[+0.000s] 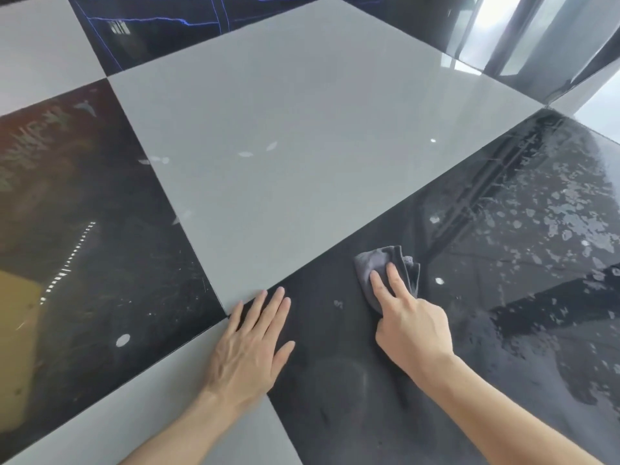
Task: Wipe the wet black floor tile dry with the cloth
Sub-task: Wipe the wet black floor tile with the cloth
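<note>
Open floor is seen across most of the frame. The grey tile [302, 135] at the centre and top carries nothing. On the black tile [503, 297] at lower right, water patches [553, 213] are spread toward the right edge, flat and no barrier to a pass. The path leftward is taken up by the left hand [250, 347], laid flat at the tile's corner in the lower centre. A dark reflective vertical surface [536, 45] closes the upper right of the frame.
</note>
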Demonstrator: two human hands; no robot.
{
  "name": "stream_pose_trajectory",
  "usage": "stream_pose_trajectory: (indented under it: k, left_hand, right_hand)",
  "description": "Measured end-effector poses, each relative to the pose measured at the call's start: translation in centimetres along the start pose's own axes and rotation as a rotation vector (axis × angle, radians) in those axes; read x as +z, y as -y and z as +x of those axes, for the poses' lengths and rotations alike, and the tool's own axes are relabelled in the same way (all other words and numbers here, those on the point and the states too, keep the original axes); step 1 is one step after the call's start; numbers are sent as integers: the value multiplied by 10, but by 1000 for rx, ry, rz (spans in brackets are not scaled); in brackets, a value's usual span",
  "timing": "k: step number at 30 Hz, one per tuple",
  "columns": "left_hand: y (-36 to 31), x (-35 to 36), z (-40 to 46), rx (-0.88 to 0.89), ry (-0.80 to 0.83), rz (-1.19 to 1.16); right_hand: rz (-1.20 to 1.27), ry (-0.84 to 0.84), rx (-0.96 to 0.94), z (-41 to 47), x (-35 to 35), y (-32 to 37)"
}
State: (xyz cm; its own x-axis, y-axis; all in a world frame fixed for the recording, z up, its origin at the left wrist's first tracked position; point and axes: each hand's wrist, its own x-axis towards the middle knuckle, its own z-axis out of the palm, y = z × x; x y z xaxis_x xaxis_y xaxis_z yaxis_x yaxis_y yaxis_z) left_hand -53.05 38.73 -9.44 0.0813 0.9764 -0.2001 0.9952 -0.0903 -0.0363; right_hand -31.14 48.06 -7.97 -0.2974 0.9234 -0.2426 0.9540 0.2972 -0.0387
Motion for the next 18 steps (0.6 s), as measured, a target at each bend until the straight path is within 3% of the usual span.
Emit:
stream_pose_trajectory:
  k: [9, 18]
  left_hand:
    - [40, 8, -22, -123, -59, -18]
    - [28, -4, -20, -174, -47, -34]
  right_hand:
    - [66, -30, 21, 62, -13, 13]
    - [20, 73, -88, -9, -3, 33]
